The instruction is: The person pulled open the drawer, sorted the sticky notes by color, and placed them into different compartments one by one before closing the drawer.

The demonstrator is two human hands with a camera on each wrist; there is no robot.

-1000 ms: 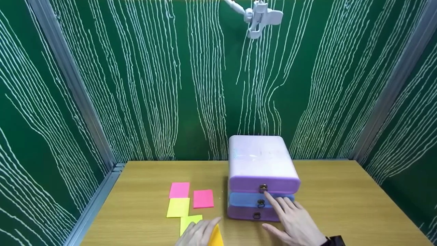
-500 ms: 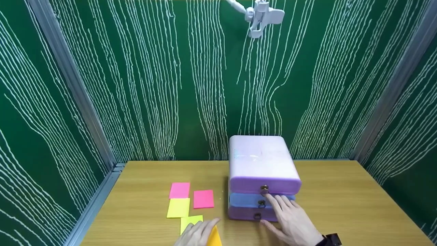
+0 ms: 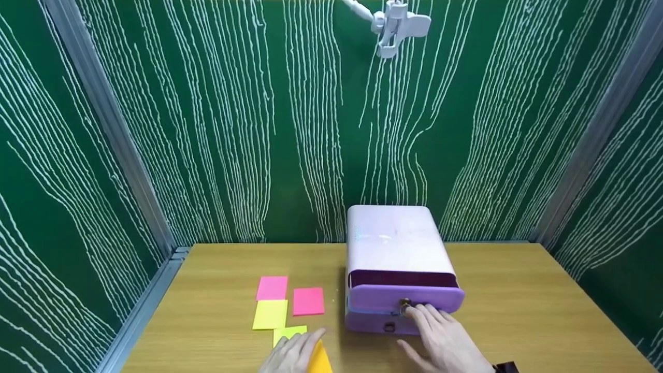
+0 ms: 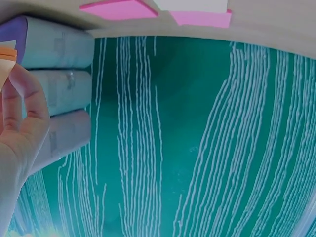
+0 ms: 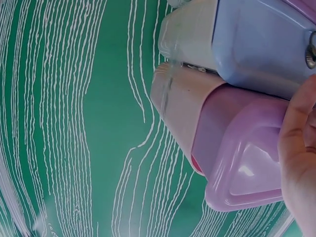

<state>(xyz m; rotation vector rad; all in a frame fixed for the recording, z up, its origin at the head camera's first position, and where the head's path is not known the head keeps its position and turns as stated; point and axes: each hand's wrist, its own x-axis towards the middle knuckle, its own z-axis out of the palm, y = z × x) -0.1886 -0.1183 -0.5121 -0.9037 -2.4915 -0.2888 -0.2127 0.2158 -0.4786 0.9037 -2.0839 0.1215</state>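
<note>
A small white-topped cabinet (image 3: 399,235) with three stacked drawers stands on the table. Its purple top drawer (image 3: 373,299) sticks out partway, showing a dark gap under the lid. My right hand (image 3: 448,342) has its fingers hooked at the drawer's metal ring handle (image 3: 405,303), thumb held apart below. The right wrist view shows the drawer front (image 5: 252,168) beside the hand, with the handle hidden. Between the thumb and fingers of my left hand (image 3: 291,356) is an orange sticky note (image 3: 319,361), which also shows at the left edge of the left wrist view.
Left of the cabinet lie a pink note (image 3: 272,288), a brighter pink note (image 3: 308,301), a yellow note (image 3: 270,314) and a yellow-green note (image 3: 286,332), partly behind my left hand. A white clamp (image 3: 396,28) hangs before the green wall. The purple bottom drawer (image 3: 369,323) is pushed in.
The top drawer has slid out toward me as my right hand drew back with its handle. My left hand has shifted slightly left and down, still holding the orange note.
</note>
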